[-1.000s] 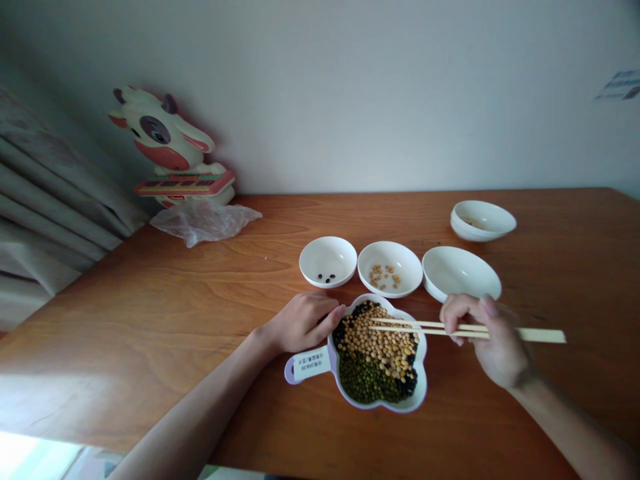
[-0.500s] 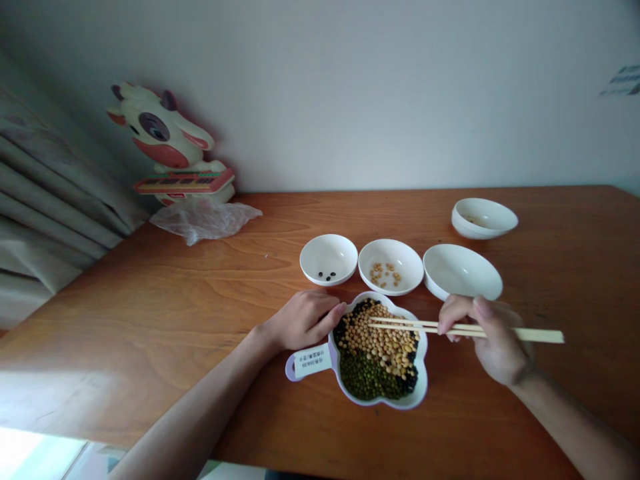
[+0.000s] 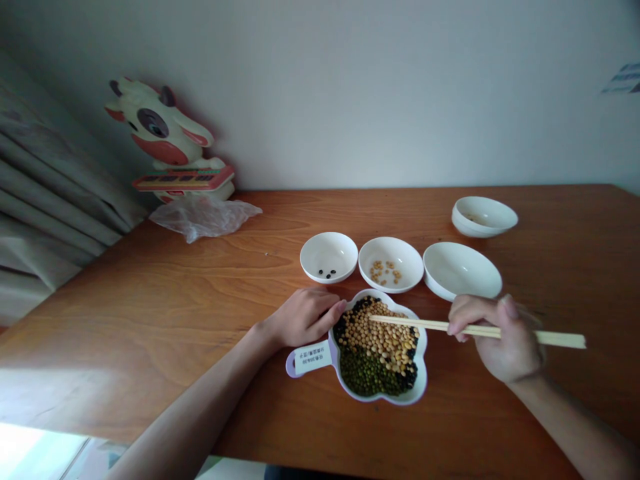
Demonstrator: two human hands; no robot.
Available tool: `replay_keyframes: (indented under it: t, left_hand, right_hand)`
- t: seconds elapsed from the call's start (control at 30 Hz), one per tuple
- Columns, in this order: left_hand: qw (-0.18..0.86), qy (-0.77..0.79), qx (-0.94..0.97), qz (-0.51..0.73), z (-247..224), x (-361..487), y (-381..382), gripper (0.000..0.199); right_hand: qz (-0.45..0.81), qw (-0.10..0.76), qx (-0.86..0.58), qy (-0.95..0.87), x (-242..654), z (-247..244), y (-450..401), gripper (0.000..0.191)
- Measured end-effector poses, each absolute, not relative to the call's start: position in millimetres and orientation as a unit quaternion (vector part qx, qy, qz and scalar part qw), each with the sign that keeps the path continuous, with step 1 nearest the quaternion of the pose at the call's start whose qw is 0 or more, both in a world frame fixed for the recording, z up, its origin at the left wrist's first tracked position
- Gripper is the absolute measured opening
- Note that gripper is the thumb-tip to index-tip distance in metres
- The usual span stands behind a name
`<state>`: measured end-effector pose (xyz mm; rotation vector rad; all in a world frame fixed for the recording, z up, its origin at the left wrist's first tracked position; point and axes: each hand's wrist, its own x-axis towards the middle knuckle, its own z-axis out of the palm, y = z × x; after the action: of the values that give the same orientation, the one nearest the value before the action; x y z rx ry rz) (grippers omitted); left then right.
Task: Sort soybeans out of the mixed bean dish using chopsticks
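A cloud-shaped white dish with a lilac handle point(image 3: 423, 363) holds soybeans point(image 3: 383, 337), green mung beans point(image 3: 367, 375) and black beans point(image 3: 410, 381). My left hand point(image 3: 313, 317) rests at its upper left, thumb and fingers closed on the rim. In my right hand point(image 3: 500, 337) is a pair of light wooden chopsticks point(image 3: 430, 325), their tips close together among the soybeans. Whether a bean sits between the tips is too small to tell. Behind the dish stand three white bowls: the left bowl point(image 3: 329, 250) with three black beans, the middle bowl point(image 3: 393, 253) with several soybeans, and the right bowl point(image 3: 460, 267).
Farther back on the right stands another white bowl point(image 3: 484, 217) with some pale bits inside. A cow-shaped toy keyboard point(image 3: 183, 177) and a crumpled clear plastic bag point(image 3: 205, 217) are at the back left of the wooden table point(image 3: 150, 320). A curtain point(image 3: 45, 227) hangs at the left.
My right hand has shifted slightly to the right, and the chopsticks, parted before, have drawn together at the tips. My left hand stays on the dish.
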<state>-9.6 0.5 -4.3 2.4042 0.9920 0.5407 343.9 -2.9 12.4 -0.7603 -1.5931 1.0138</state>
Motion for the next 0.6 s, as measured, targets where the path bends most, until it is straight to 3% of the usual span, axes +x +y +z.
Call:
replay_keyframes:
  t: [0.37, 0.6]
  left_hand:
    - [0.237, 0.362, 0.879, 0.200, -8, -10, 1, 0.046]
    - [0.238, 0.362, 0.878, 0.201, -7, -9, 1, 0.045]
  right_hand:
    - [0.416, 0.609, -0.295, -0.608, 356, 15, 7, 0.075]
    - [0.447, 0.545, -0.321, -0.633, 348, 22, 4, 0.079]
